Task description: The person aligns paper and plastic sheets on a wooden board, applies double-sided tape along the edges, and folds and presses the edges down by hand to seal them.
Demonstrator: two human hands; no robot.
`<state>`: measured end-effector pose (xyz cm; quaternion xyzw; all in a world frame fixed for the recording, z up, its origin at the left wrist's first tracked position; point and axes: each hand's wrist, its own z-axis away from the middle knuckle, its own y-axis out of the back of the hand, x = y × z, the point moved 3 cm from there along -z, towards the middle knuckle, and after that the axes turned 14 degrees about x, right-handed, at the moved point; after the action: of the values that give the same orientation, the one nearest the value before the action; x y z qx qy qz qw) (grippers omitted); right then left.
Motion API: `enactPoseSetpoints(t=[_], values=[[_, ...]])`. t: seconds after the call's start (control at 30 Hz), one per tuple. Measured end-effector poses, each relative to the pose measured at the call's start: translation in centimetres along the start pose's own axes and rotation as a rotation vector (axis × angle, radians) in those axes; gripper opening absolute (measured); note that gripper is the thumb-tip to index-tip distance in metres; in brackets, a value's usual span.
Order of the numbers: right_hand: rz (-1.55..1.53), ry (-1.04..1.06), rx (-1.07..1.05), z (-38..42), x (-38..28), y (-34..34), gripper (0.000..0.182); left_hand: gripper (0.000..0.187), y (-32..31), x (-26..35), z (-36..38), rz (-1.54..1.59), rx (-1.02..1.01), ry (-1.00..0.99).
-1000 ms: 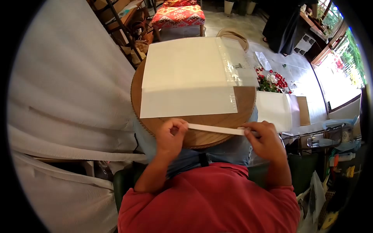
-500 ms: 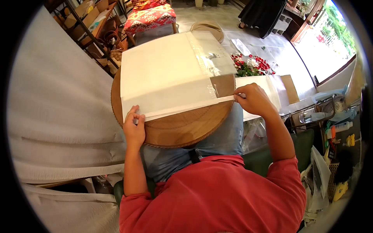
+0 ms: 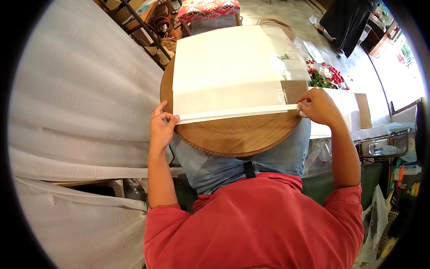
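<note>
Large white sheets [image 3: 219, 67] lie on a round wooden table [image 3: 233, 136] over my lap. Along their near edge runs a long narrow white strip [image 3: 233, 114], like tape, stretched between my hands. My left hand [image 3: 162, 127] pinches the strip's left end at the sheet's near left corner, thumb and forefinger together and other fingers raised. My right hand [image 3: 319, 106] grips the other end past the table's right edge, fingers curled round it. Clear plastic film [image 3: 290, 62] covers the right part of the sheets, and brown board [image 3: 293, 91] shows below it.
Red and white flowers [image 3: 329, 75] stand behind the table on the right. A patterned red stool [image 3: 209, 10] is at the back. White cloth [image 3: 85, 98] hangs on the left. A person in a long black garment [image 3: 347, 24] stands far right. A wire rack [image 3: 385, 143] is beside me.
The view has shifted, moving the table right and up in the picture. My left hand has closed its thumb and forefinger at the strip's left end. The right hand keeps its hold.
</note>
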<state>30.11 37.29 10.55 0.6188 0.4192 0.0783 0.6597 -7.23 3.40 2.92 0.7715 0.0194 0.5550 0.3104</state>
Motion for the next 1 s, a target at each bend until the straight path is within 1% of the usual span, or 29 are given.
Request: enactPoseSetpoints(t=[0.1, 0.17, 0.23, 0.3, 0.4, 0.53, 0.6, 0.7, 0.73, 0.8, 0.93, 1.0], values=[[0.085, -0.015, 0.025, 0.3, -0.5, 0.0, 0.021, 0.022, 0.4, -0.9, -0.1, -0.026, 0.002, 0.013], [0.147, -0.056, -0.019, 0.4, -0.8, 0.1, 0.021, 0.022, 0.5, -1.7, -0.3, -0.002, -0.004, 0.020], [0.160, -0.052, -0.012, 0.1, -0.4, -0.4, 0.021, 0.021, 0.8, -2.0, -0.5, 0.021, -0.007, 0.028], [0.176, -0.049, -0.006, 0.2, -0.1, -1.1, 0.021, 0.019, 0.7, -2.3, -0.6, 0.006, -0.026, 0.082], [0.142, -0.060, 0.016, 0.2, -0.1, -1.5, 0.020, 0.017, 0.7, -2.7, -0.8, 0.059, -0.054, 0.120], [0.180, -0.035, 0.014, 0.1, -0.5, -2.1, 0.019, 0.017, 1.0, -3.7, -1.1, 0.042, -0.079, 0.093], [0.172, -0.008, 0.021, 0.1, 0.3, -2.6, 0.019, 0.017, 0.7, -4.1, -1.2, 0.043, -0.080, 0.085], [0.206, -0.024, 0.018, 0.1, 0.4, -2.6, 0.020, 0.015, 0.6, -4.8, -1.3, 0.069, -0.086, 0.056], [0.220, -0.039, 0.022, 0.2, 0.6, -2.7, 0.020, 0.014, 0.6, -3.9, -1.0, 0.050, -0.081, 0.070], [0.158, -0.021, 0.028, 0.2, 0.6, -2.7, 0.022, 0.013, 0.4, -3.7, -0.8, 0.054, -0.081, 0.069], [0.147, -0.040, 0.047, 0.4, 0.2, -2.3, 0.026, 0.016, 0.5, -3.3, -0.7, 0.049, -0.055, 0.082], [0.097, -0.088, 0.079, 0.3, 0.4, -2.4, 0.031, 0.017, 0.6, -3.2, -0.6, 0.041, -0.046, 0.090]])
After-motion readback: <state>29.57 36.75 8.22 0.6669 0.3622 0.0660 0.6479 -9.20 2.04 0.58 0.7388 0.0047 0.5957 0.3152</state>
